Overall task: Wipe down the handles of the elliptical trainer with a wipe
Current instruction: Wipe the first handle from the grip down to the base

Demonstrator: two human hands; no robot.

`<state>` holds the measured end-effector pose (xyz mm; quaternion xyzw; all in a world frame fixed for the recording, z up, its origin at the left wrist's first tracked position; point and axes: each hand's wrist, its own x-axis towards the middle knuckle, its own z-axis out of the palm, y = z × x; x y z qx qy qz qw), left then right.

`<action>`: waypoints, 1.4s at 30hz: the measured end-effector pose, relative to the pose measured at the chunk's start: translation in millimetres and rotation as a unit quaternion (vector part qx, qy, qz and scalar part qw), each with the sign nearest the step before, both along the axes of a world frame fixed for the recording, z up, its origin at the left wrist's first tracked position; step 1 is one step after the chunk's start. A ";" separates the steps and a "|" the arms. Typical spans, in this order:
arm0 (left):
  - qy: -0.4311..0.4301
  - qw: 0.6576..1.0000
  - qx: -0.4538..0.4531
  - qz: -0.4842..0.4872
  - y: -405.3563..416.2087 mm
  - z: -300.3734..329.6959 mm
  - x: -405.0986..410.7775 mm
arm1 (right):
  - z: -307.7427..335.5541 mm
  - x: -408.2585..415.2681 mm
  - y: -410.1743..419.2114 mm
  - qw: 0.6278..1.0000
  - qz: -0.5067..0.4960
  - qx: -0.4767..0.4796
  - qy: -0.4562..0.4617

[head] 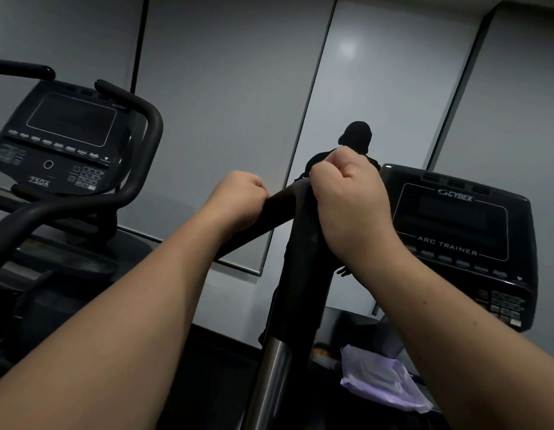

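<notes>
The elliptical trainer's black handle (300,268) rises in the middle of the view on a chrome post (269,377), and a side bar branches off to the left near its top. My left hand (238,203) grips that side bar with curled fingers. My right hand (347,206) grips the top of the upright part. No wipe shows in either hand; anything under the fingers is hidden. A pale lilac wipe (384,386) lies crumpled low on the machine at the lower right, apart from both hands.
The Cybex Arc Trainer console (455,231) stands just right of my right hand. A second machine's console (64,135) and curved black handlebars (139,169) stand at the left. A mirrored wall (226,88) ahead reflects a dark figure (356,138).
</notes>
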<state>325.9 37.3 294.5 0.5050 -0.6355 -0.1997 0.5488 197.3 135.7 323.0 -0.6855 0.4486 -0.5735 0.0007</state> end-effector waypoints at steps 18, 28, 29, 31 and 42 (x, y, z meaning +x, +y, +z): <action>-0.066 0.989 -0.079 0.104 23.6 -15.2 -11.0 | 3.3 2.2 13.9 0.999 -0.027 0.033 0.001; -0.151 0.952 -0.215 0.159 26.0 -47.5 -5.6 | 4.7 6.5 25.6 0.995 -0.076 0.033 0.049; -0.151 0.951 -0.211 0.165 27.9 -47.9 -4.1 | 6.2 7.3 29.3 0.993 -0.093 0.025 0.071; -0.164 0.945 -0.227 0.170 36.4 -46.0 -5.6 | 8.9 11.2 39.3 0.988 -0.113 0.035 0.102; -0.206 0.925 -0.296 0.122 37.2 -66.2 -0.9 | -25.0 23.4 41.3 0.986 -0.133 -0.042 0.091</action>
